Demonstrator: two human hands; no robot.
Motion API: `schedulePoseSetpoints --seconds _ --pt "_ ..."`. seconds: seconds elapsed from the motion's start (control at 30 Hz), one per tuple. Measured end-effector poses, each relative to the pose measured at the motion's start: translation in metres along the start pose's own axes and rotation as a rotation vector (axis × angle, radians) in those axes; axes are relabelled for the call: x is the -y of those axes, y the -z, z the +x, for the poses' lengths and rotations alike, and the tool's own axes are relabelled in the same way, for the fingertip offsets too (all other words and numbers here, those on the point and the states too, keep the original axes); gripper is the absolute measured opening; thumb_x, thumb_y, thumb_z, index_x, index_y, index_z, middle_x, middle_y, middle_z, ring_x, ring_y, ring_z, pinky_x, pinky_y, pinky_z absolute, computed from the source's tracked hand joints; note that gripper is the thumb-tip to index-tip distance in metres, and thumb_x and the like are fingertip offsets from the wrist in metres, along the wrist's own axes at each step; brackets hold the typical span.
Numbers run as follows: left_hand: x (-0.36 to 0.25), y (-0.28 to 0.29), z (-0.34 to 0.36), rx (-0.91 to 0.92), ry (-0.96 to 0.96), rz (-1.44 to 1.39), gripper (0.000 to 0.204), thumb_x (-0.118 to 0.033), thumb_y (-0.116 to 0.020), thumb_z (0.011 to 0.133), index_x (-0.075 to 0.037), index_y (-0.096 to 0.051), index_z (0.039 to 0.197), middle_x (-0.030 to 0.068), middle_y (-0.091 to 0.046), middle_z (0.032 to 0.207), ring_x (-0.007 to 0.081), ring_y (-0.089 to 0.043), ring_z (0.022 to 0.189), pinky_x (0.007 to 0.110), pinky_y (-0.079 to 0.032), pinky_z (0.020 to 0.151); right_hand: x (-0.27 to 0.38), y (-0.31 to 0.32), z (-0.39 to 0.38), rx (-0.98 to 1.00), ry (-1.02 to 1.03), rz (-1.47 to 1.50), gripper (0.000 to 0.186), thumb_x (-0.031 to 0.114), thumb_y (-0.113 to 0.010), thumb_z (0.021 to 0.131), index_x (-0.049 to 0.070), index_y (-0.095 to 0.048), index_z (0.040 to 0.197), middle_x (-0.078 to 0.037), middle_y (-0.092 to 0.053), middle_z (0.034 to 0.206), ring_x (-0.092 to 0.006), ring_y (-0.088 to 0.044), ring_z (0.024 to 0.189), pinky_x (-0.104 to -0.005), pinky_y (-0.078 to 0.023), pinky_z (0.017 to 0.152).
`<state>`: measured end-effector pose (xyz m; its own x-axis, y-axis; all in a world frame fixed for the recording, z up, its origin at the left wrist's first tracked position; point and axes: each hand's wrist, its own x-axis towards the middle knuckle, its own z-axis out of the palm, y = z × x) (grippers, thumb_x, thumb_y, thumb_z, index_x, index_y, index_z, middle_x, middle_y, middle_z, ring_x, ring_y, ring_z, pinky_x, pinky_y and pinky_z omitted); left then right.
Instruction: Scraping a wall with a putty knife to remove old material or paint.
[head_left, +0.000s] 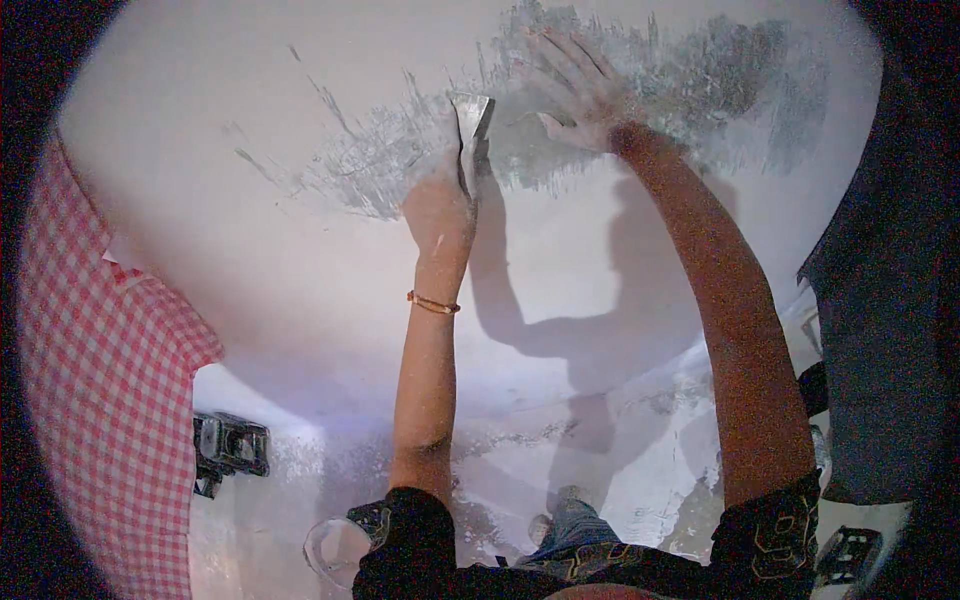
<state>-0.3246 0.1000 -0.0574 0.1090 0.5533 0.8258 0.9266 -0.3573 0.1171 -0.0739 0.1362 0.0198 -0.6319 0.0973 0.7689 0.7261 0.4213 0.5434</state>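
Head view, upper middle of the frame: the left hand (440, 210) is closed around a scraper (474, 112), its metal blade beside grey streaks (372, 172) on a white surface (330, 270). The right hand (584, 98), fingers spread and holding nothing visible, seems laid flat just right of it. A shallow blade angle and even pressure would likely serve best, right fingers clear of the edge.
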Motion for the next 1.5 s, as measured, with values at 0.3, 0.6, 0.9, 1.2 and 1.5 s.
schedulePoseSetpoints --seconds 0.3,0.6,0.9,1.2,1.5 --pt "-0.003 -0.003 -0.002 0.096 0.081 -0.031 0.065 -0.024 -0.055 0.093 -0.023 -0.028 0.152 0.0204 -0.064 0.068 0.0374 -0.064 0.063 0.048 -0.049 0.055 0.002 0.001 0.001 -0.010 0.000 -0.011 0.077 0.029 -0.071 0.073 0.021 -0.043 0.144 -0.011 -0.029 0.155 -0.0305 -0.028 0.143 -0.0474 -0.023 0.118" --pt "0.001 -0.011 -0.005 0.012 0.018 0.024 0.065 -0.027 -0.055 0.094 -0.022 -0.026 0.152 0.0198 -0.063 0.066 0.0377 -0.064 0.062 0.048 -0.049 0.056 0.007 0.007 0.003 -0.042 0.000 0.001 0.071 0.027 -0.069 0.074 0.016 -0.047 0.140 -0.011 -0.030 0.155 -0.0303 -0.030 0.143 -0.0477 -0.026 0.117" --pt "-0.004 -0.008 -0.006 -0.107 -0.017 -0.069 0.063 -0.034 -0.053 0.096 -0.021 -0.027 0.152 0.0201 -0.063 0.067 0.0383 -0.064 0.063 0.048 -0.049 0.057 0.004 -0.002 0.002 -0.185 0.067 0.102 0.071 0.027 -0.070 0.074 0.019 -0.046 0.141 -0.010 -0.031 0.155 -0.0286 -0.029 0.143 -0.0464 -0.025 0.118" --pt "-0.006 0.003 0.000 -0.152 -0.006 -0.245 0.047 -0.032 -0.048 0.099 -0.018 -0.043 0.144 0.0200 -0.063 0.069 0.0370 -0.063 0.063 0.045 -0.050 0.056 0.009 0.004 0.003 -0.036 0.002 -0.009 0.080 0.032 -0.071 0.076 0.023 -0.037 0.148 -0.008 -0.028 0.156 -0.0270 -0.026 0.144 -0.0444 -0.022 0.120" --pt "-0.004 0.035 -0.004 0.286 0.444 -0.934 0.050 -0.038 -0.042 0.103 0.001 -0.067 0.086 0.0107 -0.052 0.059 0.0171 -0.048 0.058 0.037 -0.039 0.055 0.011 0.004 -0.002 -0.088 0.021 0.017 0.080 0.032 -0.071 0.075 0.024 -0.038 0.148 -0.008 -0.027 0.157 -0.0277 -0.028 0.143 -0.0439 -0.023 0.119"
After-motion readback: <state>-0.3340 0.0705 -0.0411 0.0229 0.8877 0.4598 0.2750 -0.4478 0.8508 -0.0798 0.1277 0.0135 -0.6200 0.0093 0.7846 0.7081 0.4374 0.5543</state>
